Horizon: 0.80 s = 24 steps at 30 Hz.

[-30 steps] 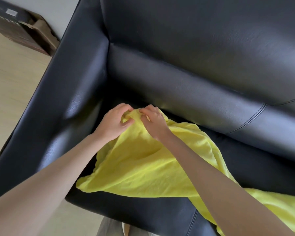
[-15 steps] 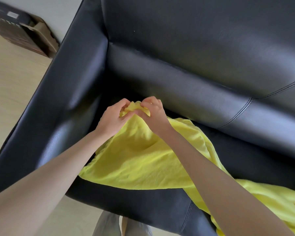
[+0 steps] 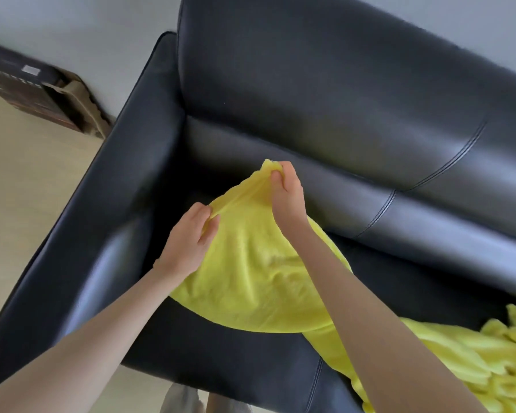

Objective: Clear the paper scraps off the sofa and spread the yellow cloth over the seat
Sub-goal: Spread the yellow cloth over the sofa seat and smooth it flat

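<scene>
1. Both hands have drawn apart since a moment ago, stretching the cloth edge between them, where earlier they met at one corner.
2. Right hand (image 3: pixel 286 193) pinches a corner of the yellow cloth (image 3: pixel 251 281), raised near the sofa (image 3: pixel 340 93) backrest.
3. Left hand (image 3: pixel 188 239) grips the same edge lower down, fingers clenched on the fabric, near the left armrest.
4. Cloth drapes across the seat's left part, bunching toward the right front edge.
5. A dark box (image 3: pixel 27 84) sits on the floor by the wall.

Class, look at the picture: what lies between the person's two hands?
In the head view, a taut, bunched edge of the yellow cloth spans from left hand to right hand.
</scene>
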Tool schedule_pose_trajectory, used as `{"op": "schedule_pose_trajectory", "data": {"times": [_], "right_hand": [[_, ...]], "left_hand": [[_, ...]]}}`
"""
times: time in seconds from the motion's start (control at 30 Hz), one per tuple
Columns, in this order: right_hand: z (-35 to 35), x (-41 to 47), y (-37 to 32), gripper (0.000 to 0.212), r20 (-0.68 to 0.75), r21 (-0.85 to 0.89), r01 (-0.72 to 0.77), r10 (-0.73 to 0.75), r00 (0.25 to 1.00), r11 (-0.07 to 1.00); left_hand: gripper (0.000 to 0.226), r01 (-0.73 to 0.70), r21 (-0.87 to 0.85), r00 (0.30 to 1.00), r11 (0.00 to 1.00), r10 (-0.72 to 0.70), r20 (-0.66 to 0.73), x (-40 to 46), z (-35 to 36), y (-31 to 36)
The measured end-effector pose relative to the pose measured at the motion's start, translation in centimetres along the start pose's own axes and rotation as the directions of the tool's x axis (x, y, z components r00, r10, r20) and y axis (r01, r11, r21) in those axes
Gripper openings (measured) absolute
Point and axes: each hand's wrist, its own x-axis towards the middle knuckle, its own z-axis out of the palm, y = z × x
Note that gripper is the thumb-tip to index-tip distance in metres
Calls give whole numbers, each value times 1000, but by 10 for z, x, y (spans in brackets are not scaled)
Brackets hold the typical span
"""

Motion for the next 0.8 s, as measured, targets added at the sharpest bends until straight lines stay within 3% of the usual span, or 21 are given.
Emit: {"op": "schedule_pose_trajectory", "data": {"times": [0.1, 0.2, 0.3, 0.37, 0.43, 0.5, 0.53, 0.6, 0.63, 0.73, 0.8], "right_hand": [[-17, -3, -26, 21, -35, 57, -6, 8, 999, 998], [-39, -6, -67, 27, -70, 41, 68, -65, 995, 997], [-63, -11, -107, 25, -170, -13, 164, -164, 972, 986], [-83, -15, -136, 23, -232, -43, 203, -208, 950, 978], [-99, -17, -154, 21, -217, -119, 217, -238, 947, 969], [-122, -22, -176, 19, -271, -173, 207, -248, 930, 963], [-131, -22, -183, 18, -344, -160, 191, -236, 909, 968], [-153, -23, -198, 18, -456, -125, 162, -202, 867, 979], [-161, -24, -203, 19, -452, -145, 142, -193, 871, 979], [-175, -26, -210, 23, -445, -238, 64, -167, 880, 969], [-184, -30, -213, 25, -537, -207, 3, -116, 836, 978]], "left_hand": [[30, -24, -28, 991, 999, 20, -132, -1, -12, 33], [30, -106, 39, 986, 994, 110, -124, -2, -27, 63], [40, -214, 211, 976, 954, 200, 85, -8, -37, 77], [52, -227, 329, 947, 917, 130, 292, -11, -43, 90], [46, -168, 366, 929, 915, 23, 370, -15, -49, 98], [33, -18, 210, 968, 978, -35, 248, -14, -73, 115], [24, 32, 79, 992, 996, -41, 118, -13, -84, 123], [12, -32, -74, 985, 997, 19, -171, -7, -113, 140], [14, -92, -62, 977, 994, 78, -201, -4, -123, 147], [32, -256, 132, 966, 958, 248, 71, 0, -137, 154], [37, -313, 205, 950, 927, 306, 68, 3, -145, 155]]}}
